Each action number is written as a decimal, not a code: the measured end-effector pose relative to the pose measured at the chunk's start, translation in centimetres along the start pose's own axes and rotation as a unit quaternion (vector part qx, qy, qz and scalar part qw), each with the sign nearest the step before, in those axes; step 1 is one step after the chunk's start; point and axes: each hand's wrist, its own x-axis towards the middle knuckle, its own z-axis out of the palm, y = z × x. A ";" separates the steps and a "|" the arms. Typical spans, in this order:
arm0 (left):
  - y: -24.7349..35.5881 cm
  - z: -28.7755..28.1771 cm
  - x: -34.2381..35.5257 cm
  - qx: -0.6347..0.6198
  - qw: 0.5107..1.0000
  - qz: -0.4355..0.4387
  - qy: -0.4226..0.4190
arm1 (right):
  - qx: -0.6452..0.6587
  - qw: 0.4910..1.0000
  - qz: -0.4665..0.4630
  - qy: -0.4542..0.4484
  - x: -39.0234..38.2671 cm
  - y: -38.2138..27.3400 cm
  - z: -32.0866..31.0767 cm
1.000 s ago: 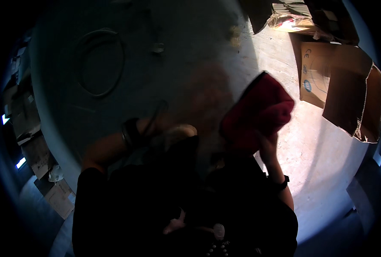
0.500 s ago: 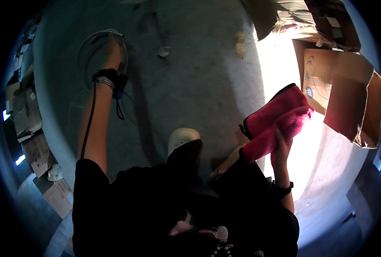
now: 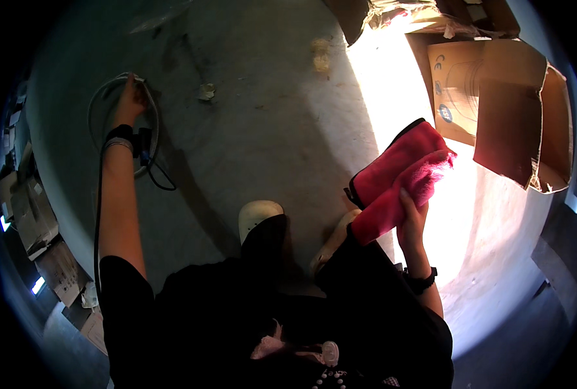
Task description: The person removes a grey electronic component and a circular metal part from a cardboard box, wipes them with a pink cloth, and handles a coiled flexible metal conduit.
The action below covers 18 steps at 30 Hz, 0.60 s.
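Observation:
At the far left, my left hand point(image 3: 131, 104) reaches out over the grey floor, its fingers dim and partly blurred. They close at the upper rim of a thin, pale hoop point(image 3: 90, 115), which looks like a loop of cable or wire. My right hand point(image 3: 413, 217) grips a red plush cloth point(image 3: 398, 178) from below, on the right by my knee. The cloth is folded in two layers, one edged in black, the other fluffy at its end. Both wrists wear black bands, and a dark cord runs along my left arm.
An open cardboard box point(image 3: 509, 120) lies on its side at the right, with more torn cardboard behind it. Flattened boxes point(image 3: 35, 217) line the left edge. A scrap point(image 3: 206, 91) lies on the floor point(image 3: 262, 142). Bright sunlight crosses the right. My pale shoe point(image 3: 260, 211) is near the middle.
The view has shifted, so floor and boxes sit further left. My left hand and the hoop are nearer and more to the left in the picture. My right hand still grips the red cloth.

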 end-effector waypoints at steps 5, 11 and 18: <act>0.5 -1.3 1.0 0.071 0.984 -0.068 -0.148 | -0.022 1.000 0.008 -0.011 -0.2 0.0 0.3; -1.6 4.3 -6.0 -0.019 0.957 -0.037 -0.287 | -0.037 0.999 0.011 -0.023 0.0 0.0 0.8; -4.7 10.8 -18.9 0.125 0.917 0.139 -0.353 | -0.075 0.994 -0.015 -0.071 0.9 -0.8 0.8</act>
